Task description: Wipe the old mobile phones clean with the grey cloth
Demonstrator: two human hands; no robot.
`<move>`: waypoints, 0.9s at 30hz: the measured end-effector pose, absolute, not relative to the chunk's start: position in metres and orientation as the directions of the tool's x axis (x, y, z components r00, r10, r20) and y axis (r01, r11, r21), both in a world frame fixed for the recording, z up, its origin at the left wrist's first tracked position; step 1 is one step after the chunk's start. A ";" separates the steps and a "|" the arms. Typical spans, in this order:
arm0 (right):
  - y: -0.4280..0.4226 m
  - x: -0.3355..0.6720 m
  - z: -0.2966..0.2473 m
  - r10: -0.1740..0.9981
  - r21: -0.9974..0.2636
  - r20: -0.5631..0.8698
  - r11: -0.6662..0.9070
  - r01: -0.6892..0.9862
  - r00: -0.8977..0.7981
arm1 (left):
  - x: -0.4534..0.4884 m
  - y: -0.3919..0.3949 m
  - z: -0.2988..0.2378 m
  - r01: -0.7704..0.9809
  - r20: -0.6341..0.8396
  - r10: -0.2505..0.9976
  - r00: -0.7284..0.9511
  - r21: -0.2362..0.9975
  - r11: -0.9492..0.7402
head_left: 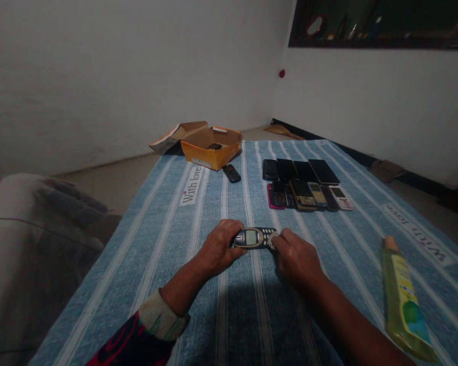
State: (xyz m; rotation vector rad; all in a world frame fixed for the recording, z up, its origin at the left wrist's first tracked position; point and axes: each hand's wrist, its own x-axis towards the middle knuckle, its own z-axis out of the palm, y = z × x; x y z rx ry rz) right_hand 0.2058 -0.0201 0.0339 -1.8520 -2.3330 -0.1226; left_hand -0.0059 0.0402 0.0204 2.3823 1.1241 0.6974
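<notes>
A dark keypad mobile phone (252, 237) with a pale rim and a small grey screen lies sideways just above the cloth. My left hand (221, 245) grips its screen end between thumb and fingers. At the keypad end, my right hand (293, 254) is closed on a small whitish wad (273, 240), pressed against the keys. Whether that wad is cloth or paper I cannot tell, since the fingers cover most of it.
Two rows of phones (301, 194) lie at the back right of the striped blue cloth (168, 264). An open orange box (209, 152) holds a dark item, with another phone (231, 173) beside it. A bottle of yellow-green liquid (402, 300) lies at the right.
</notes>
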 end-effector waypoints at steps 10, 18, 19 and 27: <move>0.005 0.193 0.055 0.978 -0.060 0.039 0.208 0.976 -0.205 | -0.007 0.042 0.023 0.571 0.249 0.788 0.563 0.573 -0.588; -0.010 0.185 0.058 0.966 -0.075 -0.018 0.256 0.964 -0.258 | -0.008 0.043 0.020 0.573 0.254 0.799 0.545 0.583 -0.576; -0.011 0.184 0.058 0.964 -0.077 -0.018 0.264 0.961 -0.266 | -0.008 0.044 0.020 0.568 0.250 0.797 0.550 0.588 -0.576; 0.002 0.177 0.056 0.950 -0.062 0.063 0.310 0.949 -0.306 | -0.008 0.044 0.025 0.576 0.216 0.809 0.546 0.605 -0.550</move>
